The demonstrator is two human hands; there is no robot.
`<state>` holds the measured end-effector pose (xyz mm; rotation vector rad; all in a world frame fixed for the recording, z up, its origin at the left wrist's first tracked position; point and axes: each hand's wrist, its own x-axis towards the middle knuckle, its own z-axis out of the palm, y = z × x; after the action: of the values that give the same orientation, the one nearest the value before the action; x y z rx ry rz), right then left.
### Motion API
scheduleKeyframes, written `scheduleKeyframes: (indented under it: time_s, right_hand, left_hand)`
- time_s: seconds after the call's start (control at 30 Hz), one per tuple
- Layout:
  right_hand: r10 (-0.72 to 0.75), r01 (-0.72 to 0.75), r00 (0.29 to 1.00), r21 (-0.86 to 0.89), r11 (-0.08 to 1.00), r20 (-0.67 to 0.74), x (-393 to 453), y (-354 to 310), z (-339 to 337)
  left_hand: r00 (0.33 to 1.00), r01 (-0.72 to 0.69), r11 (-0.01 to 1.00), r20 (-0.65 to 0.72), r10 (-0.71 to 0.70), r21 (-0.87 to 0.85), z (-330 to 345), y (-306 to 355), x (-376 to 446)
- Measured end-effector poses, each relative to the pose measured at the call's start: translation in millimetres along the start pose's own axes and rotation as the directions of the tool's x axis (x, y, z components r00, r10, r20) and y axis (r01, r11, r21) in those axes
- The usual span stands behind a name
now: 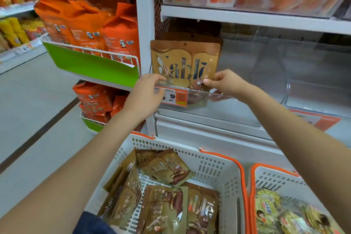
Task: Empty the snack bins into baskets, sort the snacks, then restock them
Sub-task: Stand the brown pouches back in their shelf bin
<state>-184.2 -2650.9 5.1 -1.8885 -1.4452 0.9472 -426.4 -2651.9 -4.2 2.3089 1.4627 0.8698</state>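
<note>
1. A gold snack pouch (185, 61) is held upright between the two hands, its long axis vertical and its printed face turned toward the camera, at the front lip of the clear bin (214, 93).
2. The left hand (146, 91) is seen with fingers curled round the pouch's lower left edge; the right hand (222, 83) is seen pinching its lower right corner with thumb and fingers.
3. More brown pouches are stacked directly behind the held one, further from the hands.
4. The white basket (218, 169), loaded with matching gold pouches (165, 167), lies below both hands and nearer the body.
5. Both hands are judged about equally near the pouch, so the coming move is judged to run either down into the bin or down and back to the basket.
</note>
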Motion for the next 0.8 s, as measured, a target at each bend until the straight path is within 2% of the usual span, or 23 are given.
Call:
scheduleKeyframes:
  time_s: [0.07, 0.1, 0.13, 0.2, 0.27, 0.3, 0.33, 0.37, 0.4, 0.47, 0.5, 0.53, 0.57, 0.63, 0.7, 0.8]
  right_hand:
    - [-0.058, 0.045, 0.985, -0.08, 0.996, -0.16, -9.9, 2.2, 4.0]
    - [-0.12, 0.085, 0.956, -0.137, 0.987, -0.269, -18.2, 2.1, 5.0]
    - [-0.201, 0.136, 0.903, -0.192, 0.972, -0.38, -28.0, 3.0, 6.2]
    - [-0.356, 0.262, 0.74, -0.244, 0.934, -0.571, -60.7, 6.1, 13.4]
    - [-0.447, 0.412, 0.584, -0.226, 0.882, -0.677, -94.6, 20.1, 29.0]
    - [-0.473, 0.454, 0.548, -0.23, 0.861, -0.689, -109.0, 31.7, 39.9]
    - [-0.488, 0.458, 0.559, -0.241, 0.856, -0.67, -117.8, 49.5, 53.0]
    - [-0.483, 0.433, 0.616, -0.244, 0.868, -0.623, -125.0, 70.1, 67.1]
    - [-0.448, 0.387, 0.707, -0.231, 0.893, -0.547, -128.9, 93.8, 81.9]
    - [-0.274, 0.216, 0.905, -0.205, 0.955, -0.326, -133.0, 144.3, 111.9]
    - [-0.148, 0.104, 0.97, -0.218, 0.97, -0.195, -135.5, 169.2, 126.5]
    - [-0.012, -0.005, 0.998, -0.262, 0.965, -0.061, -138.5, 191.7, 140.7]
    - [0.11, -0.083, 0.992, -0.328, 0.941, 0.064, -142.2, 211.5, 153.9]
    - [0.293, -0.167, 0.924, -0.429, 0.888, 0.247, -149.9, 241.4, 178.6]
    - [0.404, -0.261, 0.867, -0.425, 0.867, 0.292, -153.8, 259.3, 198.1]
    - [0.431, -0.29, 0.863, -0.438, 0.851, 0.265, -143.9, 272.3, 213.6]
  left_hand:
    - [0.998, -0.035, 0.999, -0.054, 0.037, 0.028, -2.2, -7.4, -4.8]
    - [0.995, -0.05, 0.998, -0.08, 0.053, 0.045, -2.9, -10.5, -7.9]
    - [0.993, -0.057, 0.997, -0.096, 0.062, 0.054, -3.2, -12.5, -11.6]
    - [0.992, -0.061, 0.997, -0.108, 0.067, 0.056, -1.2, -12.2, -21.7]
    - [0.99, -0.071, 0.996, -0.116, 0.077, 0.063, 6.3, -7.5, -36.0]
    - [0.99, -0.068, 0.995, -0.12, 0.076, 0.068, 13.9, -4.9, -45.2]
    - [0.992, -0.054, 0.997, -0.115, 0.061, 0.061, 24.8, -3.5, -57.0]
    - [0.995, -0.028, 0.999, -0.093, 0.032, 0.043, 38.9, -3.2, -71.5]
    - [0.999, 0.011, 1.0, -0.054, -0.009, 0.025, 56.2, -5.5, -88.3]
    - [0.98, 0.148, 0.988, 0.129, -0.152, 0.037, 94.5, -13.8, -124.4]
    - [0.937, 0.227, 0.97, 0.252, -0.241, 0.083, 112.9, -19.5, -141.1]
    - [0.873, 0.297, 0.945, 0.363, -0.326, 0.134, 132.2, -29.3, -156.9]
    - [0.798, 0.361, 0.916, 0.449, -0.402, 0.178, 147.3, -37.4, -170.3]
    - [0.653, 0.48, 0.847, 0.551, -0.52, 0.23, 174.6, -54.0, -194.4]
    - [0.532, 0.594, 0.766, 0.594, -0.603, 0.246, 195.0, -64.0, -219.3]
    - [0.337, 0.739, 0.597, 0.596, -0.729, 0.312, 218.7, -70.5, -247.9]
